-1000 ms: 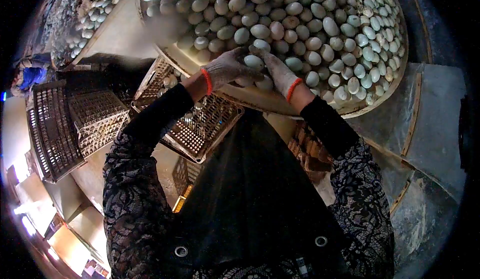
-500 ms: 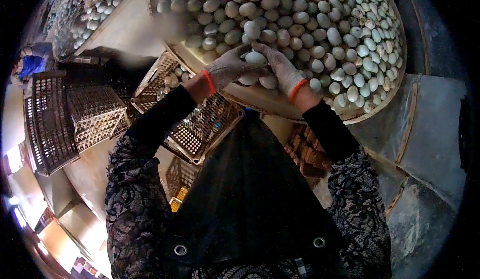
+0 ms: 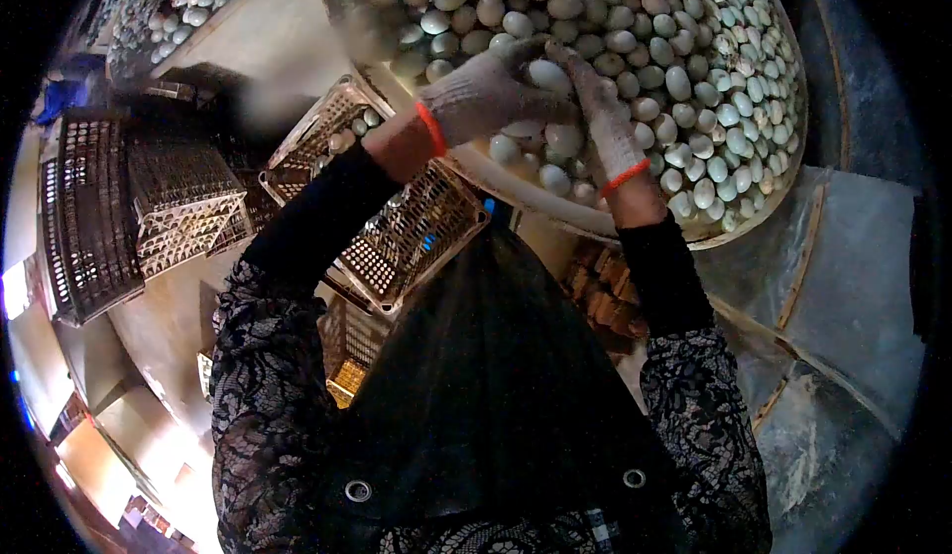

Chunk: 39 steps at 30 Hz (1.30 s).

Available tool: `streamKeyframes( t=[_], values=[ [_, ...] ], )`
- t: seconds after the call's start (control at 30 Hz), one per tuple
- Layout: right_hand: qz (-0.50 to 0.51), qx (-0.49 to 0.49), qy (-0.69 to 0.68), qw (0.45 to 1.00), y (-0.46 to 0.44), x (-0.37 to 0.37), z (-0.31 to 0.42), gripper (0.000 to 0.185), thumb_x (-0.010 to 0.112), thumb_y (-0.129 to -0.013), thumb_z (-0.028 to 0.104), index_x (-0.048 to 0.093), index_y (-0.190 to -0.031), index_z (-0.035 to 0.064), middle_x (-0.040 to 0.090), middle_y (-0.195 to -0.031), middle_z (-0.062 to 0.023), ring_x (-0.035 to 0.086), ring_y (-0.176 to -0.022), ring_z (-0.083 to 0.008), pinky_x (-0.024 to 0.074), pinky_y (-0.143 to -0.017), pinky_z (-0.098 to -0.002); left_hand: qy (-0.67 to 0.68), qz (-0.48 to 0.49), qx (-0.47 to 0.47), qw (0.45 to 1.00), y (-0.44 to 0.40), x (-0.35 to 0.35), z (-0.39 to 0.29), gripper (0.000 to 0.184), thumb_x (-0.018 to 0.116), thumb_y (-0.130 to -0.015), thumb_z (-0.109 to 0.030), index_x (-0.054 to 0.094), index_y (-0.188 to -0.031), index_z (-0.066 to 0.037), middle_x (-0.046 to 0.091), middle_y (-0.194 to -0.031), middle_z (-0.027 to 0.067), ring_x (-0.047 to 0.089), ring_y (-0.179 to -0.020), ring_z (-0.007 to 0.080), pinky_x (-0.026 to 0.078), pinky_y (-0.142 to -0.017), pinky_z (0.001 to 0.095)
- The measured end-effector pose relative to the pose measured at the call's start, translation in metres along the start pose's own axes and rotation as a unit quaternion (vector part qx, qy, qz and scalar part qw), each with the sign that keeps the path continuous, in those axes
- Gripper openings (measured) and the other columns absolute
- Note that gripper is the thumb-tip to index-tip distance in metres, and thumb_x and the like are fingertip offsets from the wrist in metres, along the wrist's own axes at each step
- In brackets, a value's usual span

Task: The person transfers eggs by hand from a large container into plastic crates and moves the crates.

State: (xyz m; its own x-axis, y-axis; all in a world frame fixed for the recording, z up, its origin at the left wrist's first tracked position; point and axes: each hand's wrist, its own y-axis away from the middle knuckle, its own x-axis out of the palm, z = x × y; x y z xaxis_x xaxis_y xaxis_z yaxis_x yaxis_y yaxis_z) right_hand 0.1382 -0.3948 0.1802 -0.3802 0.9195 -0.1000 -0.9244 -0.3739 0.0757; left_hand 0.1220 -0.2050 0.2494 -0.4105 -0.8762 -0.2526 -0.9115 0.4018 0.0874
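Note:
Both hands wear pale knit gloves with orange cuffs and meet over the near part of a large round tub (image 3: 595, 219) piled with pale eggs (image 3: 677, 83). My left hand (image 3: 488, 98) is curled around a pale egg (image 3: 549, 77) from the left. My right hand (image 3: 603, 118) closes on the same egg from the right, its fingertips close to the left ones. The palms and any further eggs inside them are hidden. Other eggs (image 3: 554, 179) lie just below the hands, near the tub's rim.
A perforated crate (image 3: 397, 251) with some eggs stands below the tub at left. Stacked crates (image 3: 188, 207) and a dark crate (image 3: 91, 217) stand farther left. Another heap of eggs (image 3: 174, 18) is at upper left. Bricks (image 3: 603, 291) lie under the tub; grey slabs (image 3: 858, 266) are at right.
Both hands have moved slightly right and up, still together around an egg. The view has shifted, so the tub sits farther right and the crates a little higher.

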Motion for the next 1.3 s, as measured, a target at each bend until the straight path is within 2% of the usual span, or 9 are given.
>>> streamKeyframes(
  t=[0.17, 0.37, 0.63, 0.8, 0.9, 1.0, 1.17, 1.27, 1.3],
  values=[
    [-0.022, -0.055, -0.01, 0.998, -0.007, 0.066, 0.11, 0.033, 0.05, -0.093, 0.032, 0.06, -0.116, 0.0111, 0.063, -0.113, -0.0097, 0.059, -0.104, -0.0219, 0.043, -0.095, -0.0346, 0.13, -0.055, 0.077, 0.987, 0.045, -0.044, -0.027, 0.059, 0.076, -0.078, -0.016, 0.046, -0.128, -0.002, 0.064, -0.107, 0.0096, 0.062, -0.096, 0.0156, 0.052, -0.08, 0.0258],
    [0.115, -0.106, -0.071, 0.985, 0.007, 0.196, 0.08, 0.037, 0.063, -0.086, 0.04, 0.058, -0.093, 0.0042, 0.064, -0.085, -0.0116, 0.062, -0.08, -0.026, 0.0489, -0.079, -0.036, 0.179, -0.268, -0.089, 0.942, 0.176, -0.061, -0.008, 0.07, 0.075, -0.073, -0.001, 0.041, -0.134, -0.005, 0.058, -0.118, 0.0091, 0.06, -0.102, 0.0182, 0.053, -0.084, 0.0291],
    [0.253, 0.417, -0.28, 0.827, 0.035, 0.285, -0.161, 0.041, 0.064, -0.085, 0.037, 0.06, -0.114, 0.008, 0.063, -0.105, -0.01, 0.061, -0.092, -0.0206, 0.0513, -0.077, -0.0328, 0.361, -0.304, -0.317, 0.823, 0.238, 0.012, 0.227, 0.05, 0.068, -0.077, -0.001, 0.049, -0.123, -0.003, 0.061, -0.1, 0.0076, 0.062, -0.087, 0.0182, 0.053, -0.075, 0.0292],
    [0.259, 0.403, -0.11, 0.871, 0.045, 0.284, -0.292, 0.047, 0.061, -0.086, 0.038, 0.056, -0.123, 0.0097, 0.059, -0.119, -0.0142, 0.058, -0.103, -0.026, 0.047, -0.085, -0.0361, 0.433, -0.327, -0.354, 0.762, 0.251, 0.08, 0.382, 0.038, 0.062, -0.082, -0.01, 0.053, -0.118, 0.0, 0.06, -0.104, 0.0085, 0.061, -0.088, 0.0195, 0.05, -0.072, 0.0287],
    [0.193, 0.315, 0.032, 0.929, 0.056, 0.285, -0.293, 0.049, 0.06, -0.086, 0.041, 0.056, -0.122, 0.0079, 0.058, -0.121, -0.0158, 0.056, -0.108, -0.0328, 0.0453, -0.09, -0.0401, -0.129, -0.078, -0.367, 0.918, 0.242, 0.088, 0.386, 0.042, 0.059, -0.087, -0.02, 0.051, -0.124, -0.002, 0.06, -0.118, 0.0133, 0.061, -0.095, 0.0252, 0.05, -0.076, 0.0346],
    [0.169, 0.214, 0.226, 0.935, 0.053, 0.281, -0.267, 0.047, 0.06, -0.086, 0.036, 0.056, -0.122, 0.0067, 0.056, -0.124, -0.0156, 0.053, -0.113, -0.0356, 0.0428, -0.095, -0.0423, 0.432, -0.402, -0.25, 0.768, 0.25, 0.158, 0.517, 0.055, 0.063, -0.084, -0.03, 0.047, -0.129, -0.003, 0.059, -0.119, 0.016, 0.061, -0.097, 0.0292, 0.049, -0.08, 0.0383],
    [0.13, 0.006, 0.279, 0.951, 0.063, 0.285, -0.381, 0.043, 0.055, -0.085, 0.027, 0.055, -0.123, 0.0066, 0.051, -0.13, -0.0189, 0.047, -0.119, -0.038, 0.0382, -0.1, -0.0453, 0.179, -0.442, -0.372, 0.797, 0.228, 0.126, 0.451, 0.058, 0.063, -0.083, -0.029, 0.045, -0.131, -0.003, 0.059, -0.12, 0.0183, 0.059, -0.104, 0.0318, 0.048, -0.086, 0.0419],
    [0.292, 0.152, 0.451, 0.829, 0.056, 0.275, -0.264, 0.032, 0.05, -0.088, 0.02, 0.058, -0.116, 0.0076, 0.054, -0.122, -0.0196, 0.053, -0.107, -0.0385, 0.044, -0.089, -0.0476, 0.008, -0.338, -0.416, 0.844, 0.249, 0.099, 0.449, 0.058, 0.067, -0.078, -0.024, 0.048, -0.128, -0.001, 0.057, -0.122, 0.0195, 0.058, -0.109, 0.0312, 0.048, -0.089, 0.0408],
    [0.347, 0.064, 0.409, 0.841, 0.054, 0.264, -0.231, 0.027, 0.049, -0.088, 0.022, 0.061, -0.108, 0.0072, 0.059, -0.11, -0.0192, 0.057, -0.098, -0.0378, 0.0454, -0.085, -0.0464, -0.007, -0.306, -0.409, 0.859, 0.254, 0.092, 0.453, 0.058, 0.07, -0.076, -0.022, 0.051, -0.126, 0.0, 0.057, -0.123, 0.0198, 0.058, -0.109, 0.0306, 0.048, -0.089, 0.0391]
  ],
)
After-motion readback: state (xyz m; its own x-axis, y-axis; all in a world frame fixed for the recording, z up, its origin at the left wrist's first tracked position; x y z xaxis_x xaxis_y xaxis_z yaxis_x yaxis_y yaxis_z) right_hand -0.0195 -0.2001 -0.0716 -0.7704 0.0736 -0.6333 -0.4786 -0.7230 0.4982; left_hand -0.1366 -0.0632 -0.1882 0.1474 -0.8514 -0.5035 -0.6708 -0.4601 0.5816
